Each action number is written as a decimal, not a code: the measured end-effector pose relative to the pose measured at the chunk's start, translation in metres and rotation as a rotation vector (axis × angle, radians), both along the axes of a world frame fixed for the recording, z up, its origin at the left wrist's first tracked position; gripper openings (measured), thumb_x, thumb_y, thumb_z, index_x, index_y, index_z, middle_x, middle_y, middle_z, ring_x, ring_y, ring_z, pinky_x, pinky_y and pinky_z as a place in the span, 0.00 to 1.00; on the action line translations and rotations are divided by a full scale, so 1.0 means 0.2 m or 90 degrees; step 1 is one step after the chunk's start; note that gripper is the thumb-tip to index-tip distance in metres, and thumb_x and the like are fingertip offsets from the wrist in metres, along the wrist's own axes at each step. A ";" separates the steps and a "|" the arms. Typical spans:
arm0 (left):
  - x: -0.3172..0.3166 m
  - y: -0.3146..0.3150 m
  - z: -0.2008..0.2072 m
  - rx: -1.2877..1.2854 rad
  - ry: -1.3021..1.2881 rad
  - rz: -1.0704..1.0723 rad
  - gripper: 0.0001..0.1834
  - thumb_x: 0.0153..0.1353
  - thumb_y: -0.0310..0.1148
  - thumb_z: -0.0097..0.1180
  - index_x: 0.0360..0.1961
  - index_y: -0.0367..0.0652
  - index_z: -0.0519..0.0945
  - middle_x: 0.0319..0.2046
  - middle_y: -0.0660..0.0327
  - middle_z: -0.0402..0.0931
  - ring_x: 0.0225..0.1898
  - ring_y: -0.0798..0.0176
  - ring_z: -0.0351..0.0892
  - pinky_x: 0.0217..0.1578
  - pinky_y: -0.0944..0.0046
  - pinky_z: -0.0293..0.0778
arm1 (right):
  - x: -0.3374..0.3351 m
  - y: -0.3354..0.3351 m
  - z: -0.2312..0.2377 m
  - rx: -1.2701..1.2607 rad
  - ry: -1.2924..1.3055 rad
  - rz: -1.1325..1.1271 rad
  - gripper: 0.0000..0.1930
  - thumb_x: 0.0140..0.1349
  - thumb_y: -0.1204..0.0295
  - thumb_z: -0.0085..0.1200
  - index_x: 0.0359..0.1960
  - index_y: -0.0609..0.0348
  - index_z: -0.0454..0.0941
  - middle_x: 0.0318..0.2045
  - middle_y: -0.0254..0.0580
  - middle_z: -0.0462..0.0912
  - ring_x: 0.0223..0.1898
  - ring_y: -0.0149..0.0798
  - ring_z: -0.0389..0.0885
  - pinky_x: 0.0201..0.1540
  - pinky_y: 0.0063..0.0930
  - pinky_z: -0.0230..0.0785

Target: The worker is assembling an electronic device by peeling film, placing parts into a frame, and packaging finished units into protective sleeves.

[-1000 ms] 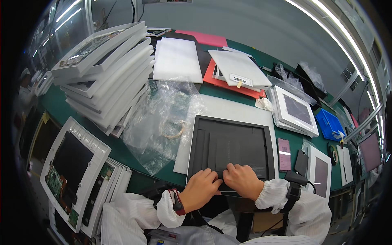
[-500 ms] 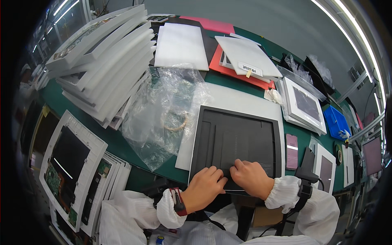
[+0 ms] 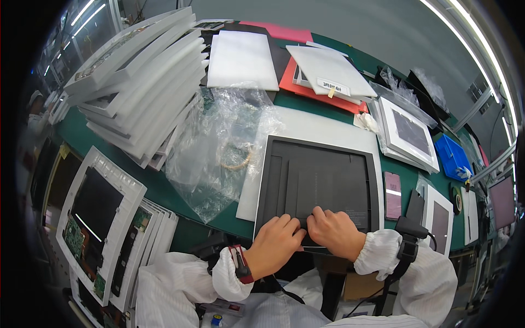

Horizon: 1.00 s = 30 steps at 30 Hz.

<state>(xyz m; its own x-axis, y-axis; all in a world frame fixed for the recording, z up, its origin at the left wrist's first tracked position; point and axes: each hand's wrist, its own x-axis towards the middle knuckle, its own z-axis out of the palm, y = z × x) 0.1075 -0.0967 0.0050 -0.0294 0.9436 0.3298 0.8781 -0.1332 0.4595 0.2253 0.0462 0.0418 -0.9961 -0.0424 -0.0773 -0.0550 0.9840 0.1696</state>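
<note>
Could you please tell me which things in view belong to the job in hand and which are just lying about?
Seemingly in use:
- dark panel, with the left hand and right hand at its near edge
- white sheet beneath it

Seemingly just lying about:
- clear plastic bag
- phone
- blue bin

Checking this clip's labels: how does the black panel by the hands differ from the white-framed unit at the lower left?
The black panel has a dark face with no circuitry showing; the white-framed unit exposes green circuit boards. The left hand and right hand are at the black panel's near edge; neither touches the white-framed unit. Both items are roughly rectangular.
</note>
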 end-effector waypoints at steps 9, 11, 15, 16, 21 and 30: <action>0.00 0.00 0.02 -0.007 0.035 0.015 0.18 0.44 0.36 0.65 0.38 0.40 0.80 0.32 0.62 0.71 0.36 0.60 0.70 0.37 0.62 0.68 | -0.01 0.10 0.04 -0.180 -0.022 -0.031 0.11 0.40 0.83 0.59 0.28 0.66 0.74 0.31 0.48 0.75 0.31 0.48 0.80 0.32 0.35 0.75; 0.00 0.01 0.01 -0.010 0.039 0.006 0.18 0.44 0.37 0.65 0.37 0.40 0.81 0.32 0.62 0.71 0.36 0.60 0.71 0.37 0.62 0.69 | 0.00 0.12 0.04 -0.192 -0.025 -0.037 0.11 0.40 0.83 0.59 0.28 0.66 0.74 0.31 0.49 0.75 0.31 0.49 0.80 0.32 0.36 0.75; 0.00 0.00 0.02 -0.026 0.018 0.010 0.18 0.44 0.37 0.65 0.37 0.40 0.81 0.32 0.62 0.71 0.36 0.60 0.71 0.37 0.62 0.69 | -0.01 0.12 0.05 -0.194 -0.054 -0.028 0.11 0.39 0.84 0.60 0.28 0.66 0.74 0.31 0.49 0.75 0.31 0.49 0.80 0.32 0.36 0.75; 0.00 0.00 0.02 -0.024 0.020 0.009 0.18 0.44 0.37 0.65 0.37 0.40 0.81 0.32 0.62 0.71 0.36 0.60 0.71 0.37 0.62 0.69 | -0.01 0.11 0.06 -0.195 -0.055 -0.029 0.11 0.39 0.84 0.60 0.28 0.66 0.74 0.31 0.49 0.75 0.31 0.49 0.80 0.32 0.36 0.75; -0.02 0.01 0.01 -0.012 -0.007 0.005 0.19 0.43 0.36 0.66 0.37 0.40 0.80 0.32 0.62 0.71 0.36 0.60 0.71 0.37 0.62 0.69 | -0.02 0.07 0.07 -0.123 -0.053 -0.012 0.11 0.39 0.82 0.61 0.26 0.65 0.74 0.28 0.47 0.75 0.28 0.43 0.81 0.27 0.31 0.75; -0.01 0.02 0.00 -0.003 -0.016 -0.004 0.18 0.42 0.34 0.66 0.36 0.40 0.80 0.32 0.62 0.71 0.35 0.59 0.70 0.37 0.61 0.68 | 0.00 0.05 0.00 -0.009 0.038 0.031 0.09 0.39 0.78 0.61 0.22 0.63 0.73 0.22 0.40 0.72 0.21 0.32 0.77 0.17 0.22 0.70</action>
<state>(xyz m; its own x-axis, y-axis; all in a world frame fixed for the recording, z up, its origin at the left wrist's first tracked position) 0.1060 -0.0929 0.0055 -0.0325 0.9452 0.3250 0.8655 -0.1360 0.4821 0.2247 0.0560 0.0418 -0.9956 -0.0924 -0.0162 -0.0938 0.9827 0.1596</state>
